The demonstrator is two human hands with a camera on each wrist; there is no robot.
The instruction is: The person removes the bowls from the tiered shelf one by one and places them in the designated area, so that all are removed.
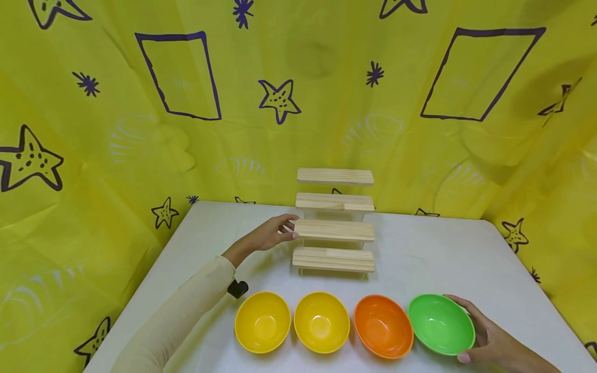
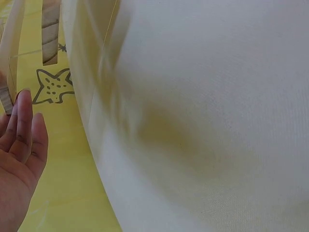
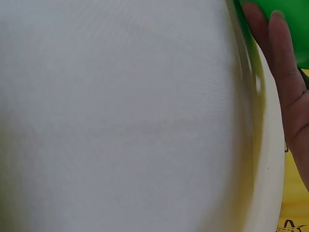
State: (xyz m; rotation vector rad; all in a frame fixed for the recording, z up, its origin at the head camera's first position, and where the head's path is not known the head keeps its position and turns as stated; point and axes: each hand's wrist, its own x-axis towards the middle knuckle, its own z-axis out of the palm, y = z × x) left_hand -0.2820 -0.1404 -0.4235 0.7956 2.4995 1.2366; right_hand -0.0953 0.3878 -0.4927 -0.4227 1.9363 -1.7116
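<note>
A four-step wooden shelf stand (image 1: 333,230) stands toward the back of the white table. My left hand (image 1: 268,235) holds the left end of its second board from the bottom, thumb at the front edge and fingers at the back. In the left wrist view, the fingers (image 2: 24,125) reach up beside the stand's edge. At the front right my right hand (image 1: 496,339) grips the green bowl (image 1: 440,324) by its right side, thumb at the near rim, fingers round the far side. Left of it, in a row, are an orange bowl (image 1: 383,326) and two yellow bowls (image 1: 322,322).
The white table (image 1: 420,259) has yellow cloth walls (image 1: 317,140) with purple starfish drawings behind it and on both sides. A small black object (image 1: 238,288) shows under the left sleeve. The bowls stand in front of the shelf stand.
</note>
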